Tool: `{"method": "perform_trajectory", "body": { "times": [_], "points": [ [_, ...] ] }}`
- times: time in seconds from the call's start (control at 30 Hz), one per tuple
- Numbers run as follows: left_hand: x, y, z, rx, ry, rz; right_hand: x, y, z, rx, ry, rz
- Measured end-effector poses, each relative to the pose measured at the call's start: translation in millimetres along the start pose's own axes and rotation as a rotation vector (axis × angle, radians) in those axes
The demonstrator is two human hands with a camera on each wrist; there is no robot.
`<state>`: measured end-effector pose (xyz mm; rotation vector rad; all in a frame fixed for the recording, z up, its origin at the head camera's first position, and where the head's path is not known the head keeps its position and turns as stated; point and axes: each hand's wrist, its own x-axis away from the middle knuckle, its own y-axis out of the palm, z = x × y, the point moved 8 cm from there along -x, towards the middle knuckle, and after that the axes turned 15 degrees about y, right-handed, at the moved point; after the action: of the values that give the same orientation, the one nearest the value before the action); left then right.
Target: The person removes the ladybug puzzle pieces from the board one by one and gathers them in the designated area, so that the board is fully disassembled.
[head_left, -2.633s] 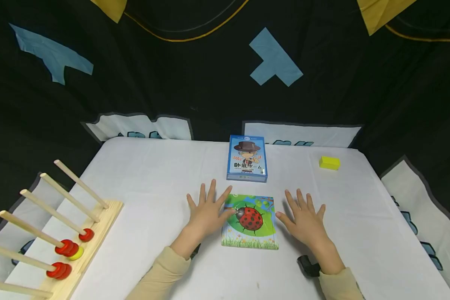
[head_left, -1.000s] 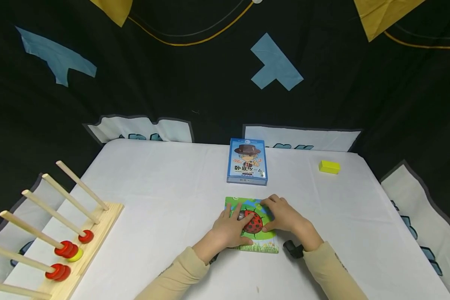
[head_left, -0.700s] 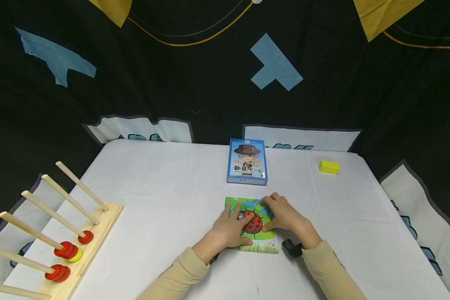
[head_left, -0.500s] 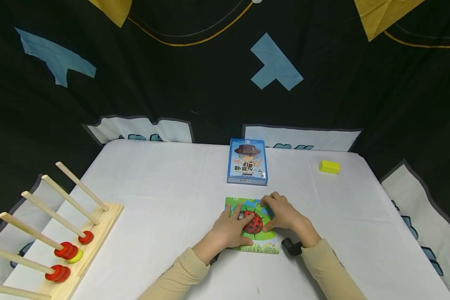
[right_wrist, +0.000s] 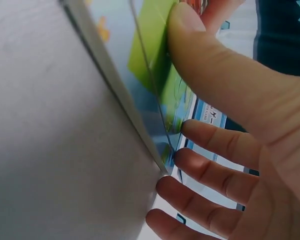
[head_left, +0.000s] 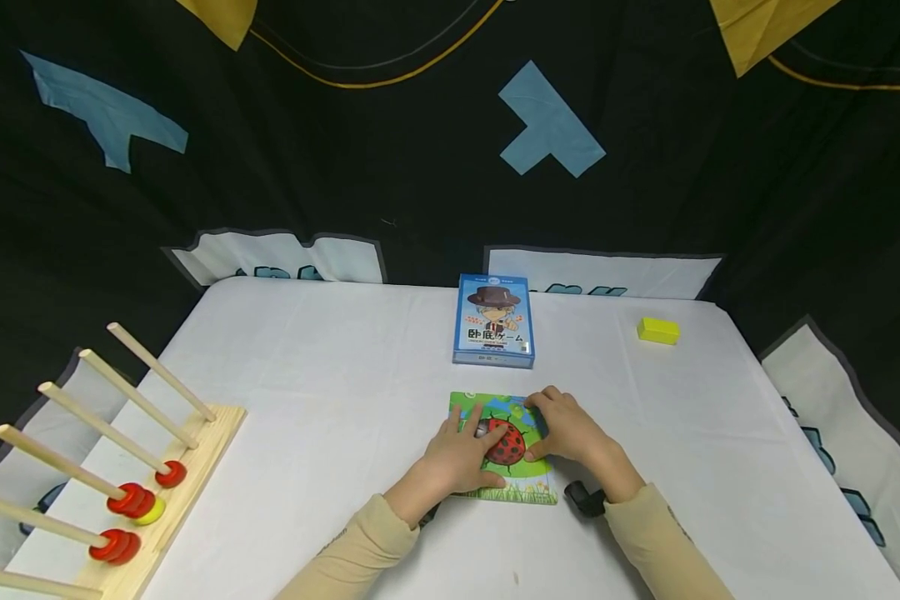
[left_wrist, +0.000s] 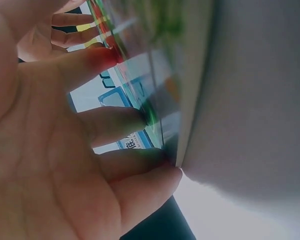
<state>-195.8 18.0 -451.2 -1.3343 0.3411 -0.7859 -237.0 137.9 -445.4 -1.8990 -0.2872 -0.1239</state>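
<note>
A flat square ladybug puzzle board (head_left: 512,452) lies on the white table in the head view, with thin seams showing in both wrist views. My left hand (head_left: 456,458) rests on its left half, fingers spread and mostly straight. The left wrist view catches several fingertips (left_wrist: 135,117) touching the picture near its edge. Over the right edge is my right hand (head_left: 567,428), fingers slightly bent. Its thumb (right_wrist: 190,40) presses on the face in the right wrist view, while the other fingertips touch the board's border or sit just beside it. The lower left of the board is partly covered.
A blue card-game box (head_left: 493,321) lies just behind the board. A yellow block (head_left: 657,331) sits at the back right. On the left stands a wooden peg rack (head_left: 217,425) with red and yellow rings. A dark curtain (head_left: 390,167) hangs behind the table.
Both hands have come in from beside the board, where they were 2.6 s ago, onto it. Over the last second they have stayed nearly still, and the board has not visibly moved.
</note>
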Motion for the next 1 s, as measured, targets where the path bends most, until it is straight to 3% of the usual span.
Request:
{"method": "perform_trajectory", "body": {
  "times": [1.0],
  "points": [
    [0.0,0.7,-0.4,0.041,-0.008,0.014,-6.9,-1.5,1.2,-0.053,0.046,-0.080]
  ]
}}
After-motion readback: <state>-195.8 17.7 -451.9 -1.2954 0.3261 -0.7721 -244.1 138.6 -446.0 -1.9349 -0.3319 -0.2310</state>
